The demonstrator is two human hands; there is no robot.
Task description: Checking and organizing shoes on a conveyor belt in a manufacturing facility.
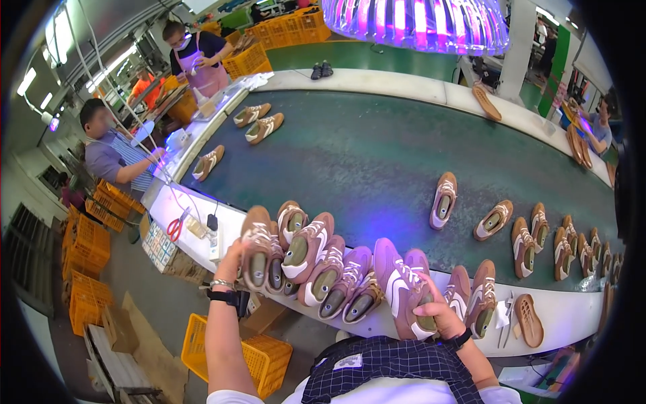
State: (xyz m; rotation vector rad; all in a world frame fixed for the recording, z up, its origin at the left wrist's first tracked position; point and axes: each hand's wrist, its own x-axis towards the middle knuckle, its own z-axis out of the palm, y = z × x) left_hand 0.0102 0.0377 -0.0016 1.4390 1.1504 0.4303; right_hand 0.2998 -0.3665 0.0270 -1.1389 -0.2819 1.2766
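Brown suede and white trim mark the row of sneakers [330, 276] that the person carries pressed against the chest, just over the near white edge of the conveyor table [579, 316]. The row runs left to right between the two hands, while each shoe's long axis points away from the body, toes toward the dark green belt [363, 155]. The left hand [232, 259] closes the row at its left end, fingers wrapped round the outermost brown shoe [256, 249], whose opening faces up. The right hand [434, 313] clamps the other end, fingers curled over the heel of a shoe [404, 289] with a white stripe on its side. So the load lies between the palms, not in front of either one, and both hands are equally near to it. More single sneakers [444, 200] lie well apart out on the belt. Orange crates [235, 357] stand below, by the person's left side.
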